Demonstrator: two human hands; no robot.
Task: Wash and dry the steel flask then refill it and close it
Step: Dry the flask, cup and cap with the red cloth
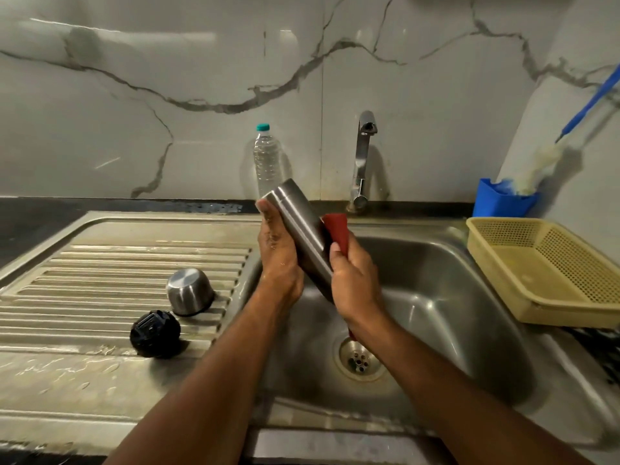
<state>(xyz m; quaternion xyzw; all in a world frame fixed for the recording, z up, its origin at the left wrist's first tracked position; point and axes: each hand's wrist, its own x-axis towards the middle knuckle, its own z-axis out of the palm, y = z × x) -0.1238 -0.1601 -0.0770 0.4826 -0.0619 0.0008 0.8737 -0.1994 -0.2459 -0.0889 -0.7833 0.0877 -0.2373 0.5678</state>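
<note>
Over the steel sink basin (436, 297), the left hand (278, 260) grasps the tilted cylindrical brushed-steel flask (302, 226) along its left side, while the right hand (352, 280) presses a red cloth (337, 229) to its right side. Drying well likely means turning the flask inside the cloth. Both hands flank the flask, touching it.

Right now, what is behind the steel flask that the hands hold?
Behind the steel flask stands a clear plastic bottle with a teal cap, against the marble wall. The flask covers the bottle's base.
</note>
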